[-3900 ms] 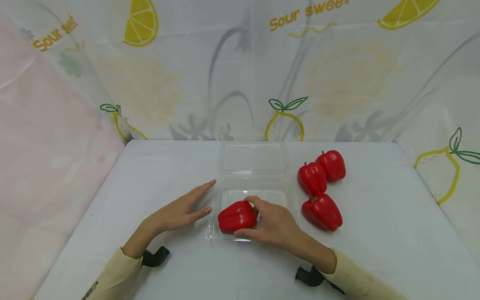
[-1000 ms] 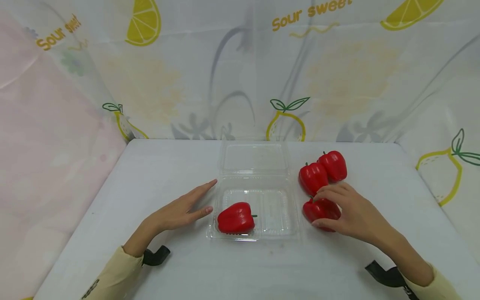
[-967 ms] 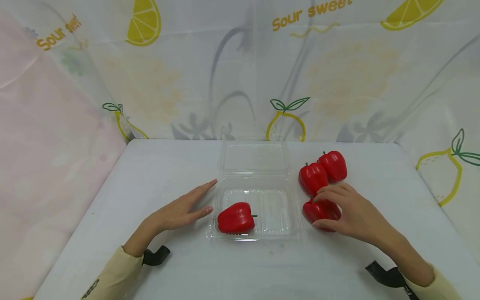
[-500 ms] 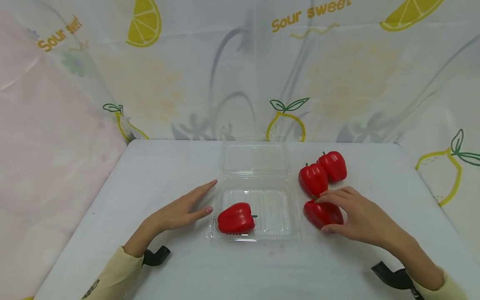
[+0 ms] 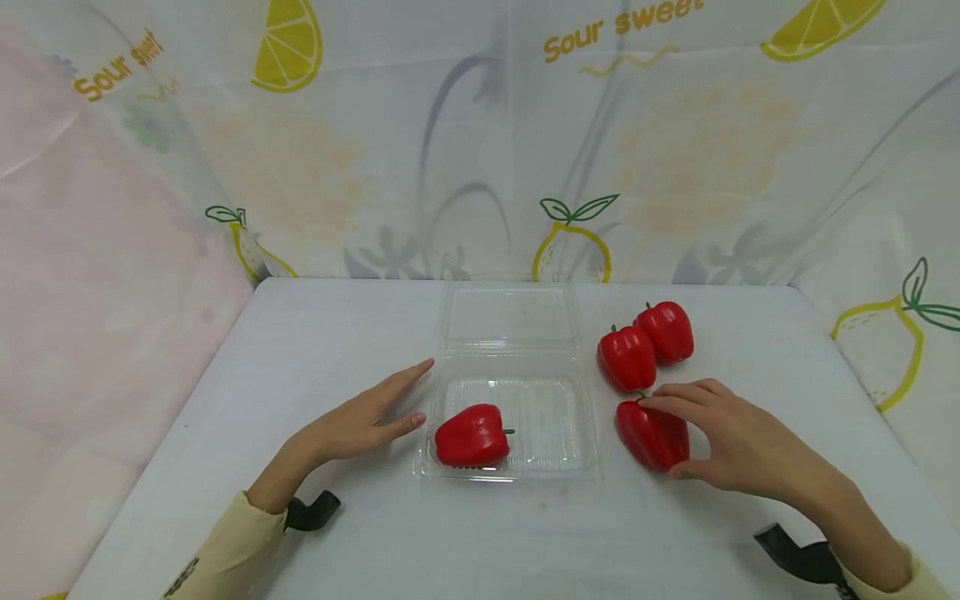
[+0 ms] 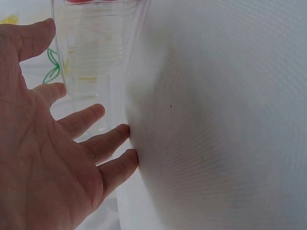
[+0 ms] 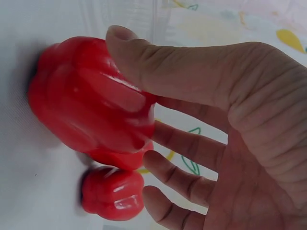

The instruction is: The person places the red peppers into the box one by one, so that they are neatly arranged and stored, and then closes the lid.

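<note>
My right hand [image 5: 742, 437] pinches a glossy red bell pepper [image 5: 651, 435] on the table, thumb at its near end and fingertips by the green stem. In the right wrist view the thumb lies along this bell pepper [image 7: 91, 96], while the lower fingers are spread behind it. My left hand [image 5: 360, 425] holds nothing; its fingers are straight beside the left edge of a clear plastic clamshell box [image 5: 555, 417]. Another red bell pepper [image 5: 471, 436] lies on its side in the box's left half. The left wrist view shows my left hand [image 6: 53, 143] with fingers spread, fingertips near the table.
Two more red bell peppers, a nearer one [image 5: 627, 358] and a farther one [image 5: 667, 332], stand close together behind my right hand. The box's lid [image 5: 510, 315] lies folded back toward the rear. A lemon-print curtain [image 5: 480, 142] hangs behind the white table [image 5: 337, 333].
Earlier, my right hand was at the bell pepper in the box, then moved right to the nearest one outside. That bell pepper has since shifted slightly right and turned. My left hand stays put.
</note>
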Demonstrator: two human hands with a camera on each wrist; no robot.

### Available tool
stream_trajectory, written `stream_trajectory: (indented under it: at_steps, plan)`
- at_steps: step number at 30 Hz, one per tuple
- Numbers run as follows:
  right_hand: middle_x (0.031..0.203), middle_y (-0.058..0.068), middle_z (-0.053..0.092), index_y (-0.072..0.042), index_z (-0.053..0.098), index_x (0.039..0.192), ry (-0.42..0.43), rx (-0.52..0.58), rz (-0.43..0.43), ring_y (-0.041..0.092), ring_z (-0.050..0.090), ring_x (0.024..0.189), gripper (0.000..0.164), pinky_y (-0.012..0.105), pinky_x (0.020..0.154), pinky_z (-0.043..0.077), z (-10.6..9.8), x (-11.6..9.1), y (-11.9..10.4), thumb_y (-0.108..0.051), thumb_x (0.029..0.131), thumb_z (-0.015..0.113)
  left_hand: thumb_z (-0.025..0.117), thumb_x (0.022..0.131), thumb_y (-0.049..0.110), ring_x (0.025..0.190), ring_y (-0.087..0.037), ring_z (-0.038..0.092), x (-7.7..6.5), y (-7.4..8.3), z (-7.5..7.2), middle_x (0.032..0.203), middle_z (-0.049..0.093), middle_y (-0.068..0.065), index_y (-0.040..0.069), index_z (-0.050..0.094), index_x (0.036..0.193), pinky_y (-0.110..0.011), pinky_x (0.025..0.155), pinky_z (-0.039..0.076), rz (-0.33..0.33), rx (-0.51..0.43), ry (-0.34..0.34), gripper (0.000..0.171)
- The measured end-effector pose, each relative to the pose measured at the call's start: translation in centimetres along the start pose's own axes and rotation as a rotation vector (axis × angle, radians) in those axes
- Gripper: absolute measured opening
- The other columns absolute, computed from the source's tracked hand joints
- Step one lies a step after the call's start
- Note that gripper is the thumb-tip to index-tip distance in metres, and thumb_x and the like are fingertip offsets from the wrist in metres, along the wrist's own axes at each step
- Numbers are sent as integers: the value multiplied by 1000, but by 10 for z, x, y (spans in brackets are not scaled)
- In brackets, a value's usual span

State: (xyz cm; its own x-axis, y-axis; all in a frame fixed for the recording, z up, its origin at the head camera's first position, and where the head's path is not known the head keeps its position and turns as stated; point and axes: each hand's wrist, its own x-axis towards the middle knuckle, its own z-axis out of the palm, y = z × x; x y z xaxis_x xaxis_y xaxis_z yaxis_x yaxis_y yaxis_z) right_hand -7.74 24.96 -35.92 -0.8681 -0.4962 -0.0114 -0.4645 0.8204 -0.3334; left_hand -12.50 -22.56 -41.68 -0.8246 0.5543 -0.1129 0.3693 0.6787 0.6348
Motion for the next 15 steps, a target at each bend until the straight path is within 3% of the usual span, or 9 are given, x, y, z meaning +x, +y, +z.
stream_trajectory:
  at_steps: [15]
  plan:
    - [115,6,58,-19,64,130,-49,-43,34,28,53,103,86,39,64,59,1,0,6,-32,52,97,57,93,56,146,-23,25,0,1,0,159,25,3,36,17,158,-56,111,31,-13,-3,0,78]
